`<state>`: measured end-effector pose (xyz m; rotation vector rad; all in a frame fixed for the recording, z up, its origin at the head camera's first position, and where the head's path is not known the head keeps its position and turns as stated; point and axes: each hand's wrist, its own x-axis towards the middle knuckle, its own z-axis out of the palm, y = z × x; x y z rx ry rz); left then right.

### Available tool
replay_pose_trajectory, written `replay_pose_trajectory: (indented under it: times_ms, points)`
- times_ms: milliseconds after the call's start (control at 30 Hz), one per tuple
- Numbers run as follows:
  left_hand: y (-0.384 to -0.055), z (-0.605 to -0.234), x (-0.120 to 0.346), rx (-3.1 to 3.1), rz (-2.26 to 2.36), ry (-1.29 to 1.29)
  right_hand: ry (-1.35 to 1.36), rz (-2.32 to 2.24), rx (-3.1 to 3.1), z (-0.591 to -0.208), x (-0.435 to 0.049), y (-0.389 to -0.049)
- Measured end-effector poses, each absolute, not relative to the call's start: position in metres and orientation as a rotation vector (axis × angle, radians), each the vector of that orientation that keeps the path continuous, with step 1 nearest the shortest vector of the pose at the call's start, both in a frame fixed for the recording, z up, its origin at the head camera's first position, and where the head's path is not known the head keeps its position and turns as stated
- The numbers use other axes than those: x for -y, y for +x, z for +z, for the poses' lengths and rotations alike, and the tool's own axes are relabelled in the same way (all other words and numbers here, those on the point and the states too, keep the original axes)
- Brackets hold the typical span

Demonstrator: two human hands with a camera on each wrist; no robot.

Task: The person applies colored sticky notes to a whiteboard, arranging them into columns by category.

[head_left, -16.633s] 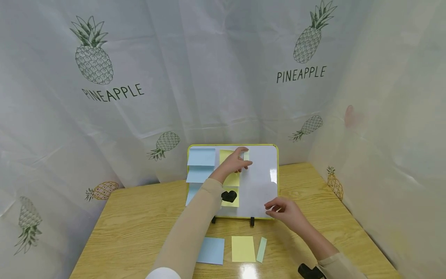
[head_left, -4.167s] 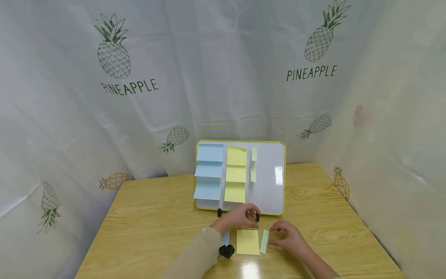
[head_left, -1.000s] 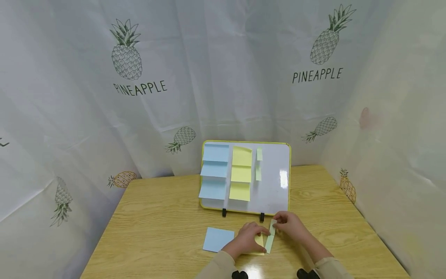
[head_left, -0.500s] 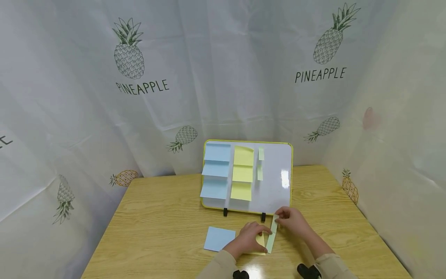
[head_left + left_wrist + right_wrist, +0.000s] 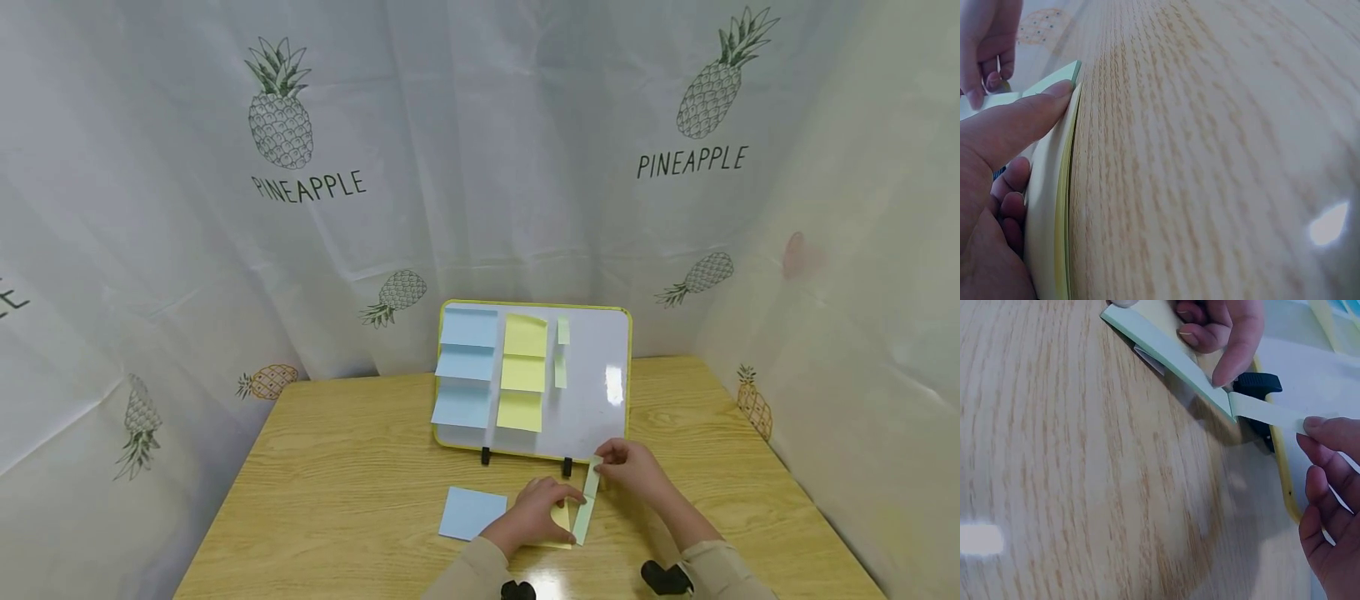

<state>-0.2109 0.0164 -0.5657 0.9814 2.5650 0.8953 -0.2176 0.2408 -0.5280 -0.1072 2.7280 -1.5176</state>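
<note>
A narrow pad of green sticky notes (image 5: 583, 520) lies on the table in front of the whiteboard. My left hand (image 5: 531, 515) holds it, with the thumb (image 5: 1035, 115) at its near end and the index fingertip at its far end. My right hand (image 5: 636, 475) pinches the free end of the top green sticky note (image 5: 1266, 411), which bends up from the pad and stays joined at the far end. Under the left hand lies a pad of yellow sticky notes (image 5: 559, 518), mostly hidden. Left of it is a pad of blue sticky notes (image 5: 472, 514).
The whiteboard (image 5: 588, 421) with a yellow frame stands on black feet (image 5: 567, 467). On it hang columns of blue notes (image 5: 465, 362), yellow notes (image 5: 523, 372) and two green strips (image 5: 561, 371). A pineapple-print curtain (image 5: 480, 167) surrounds the wooden table (image 5: 337, 467).
My left hand came down from the board to the pads, and a second green strip shows on the board. Lately my right hand has moved up towards the board, lifting the pinched note.
</note>
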Motion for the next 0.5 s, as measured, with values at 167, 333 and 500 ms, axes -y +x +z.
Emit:
replay_pose_trajectory:
  times_ms: [167,333,500]
  points:
    - [-0.2117,-0.5658,-0.0172,-2.56,0.893,0.983,-0.093,-1.531,-2.734,-0.5265,-0.2408,-0.2196]
    - [-0.2114,-0.5657,-0.0169,-2.569,0.881,0.991,-0.101,-1.537,-2.742,-0.5255,-0.2402,-0.2209]
    - [-0.2113,-0.5671,-0.0167,-2.577,0.873,1.0,-0.067,-1.602,-2.734,-0.5216,-0.2407,-0.2218]
